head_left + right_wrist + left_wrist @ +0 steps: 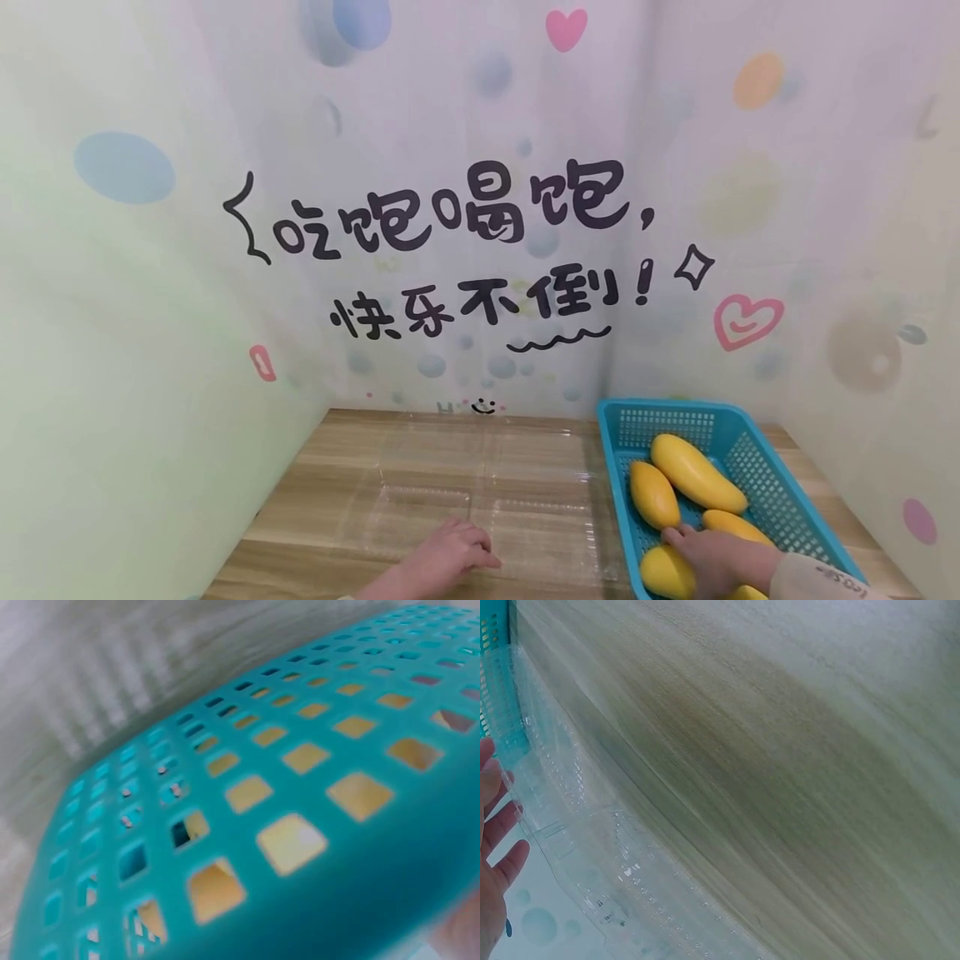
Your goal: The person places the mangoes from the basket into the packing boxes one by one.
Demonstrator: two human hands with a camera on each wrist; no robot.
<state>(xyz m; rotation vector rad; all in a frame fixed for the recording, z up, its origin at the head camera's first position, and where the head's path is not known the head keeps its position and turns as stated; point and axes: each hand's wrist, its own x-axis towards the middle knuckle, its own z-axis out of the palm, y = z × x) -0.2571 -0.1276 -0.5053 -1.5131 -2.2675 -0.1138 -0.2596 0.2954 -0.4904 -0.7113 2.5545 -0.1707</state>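
Note:
Several yellow mangoes (697, 473) lie in a blue perforated plastic basket (613, 483) at the right of the head view. My right hand (723, 560) reaches into the basket's near part and grips a mango (666, 573), whose ends show on both sides of the fingers. My left hand (450, 554) is at the near edge of a clear plastic container (540, 533) on the table. In the left wrist view the fingers (506, 825) are loosely spread beside the clear plastic. The right wrist view shows mostly the basket's wall (300, 787), with yellow behind its holes.
The wood-grain table (300, 508) meets a printed fabric wall (480, 375) at the back, with more fabric at both sides. The basket's raised rim (675, 403) stands close to the container's right side.

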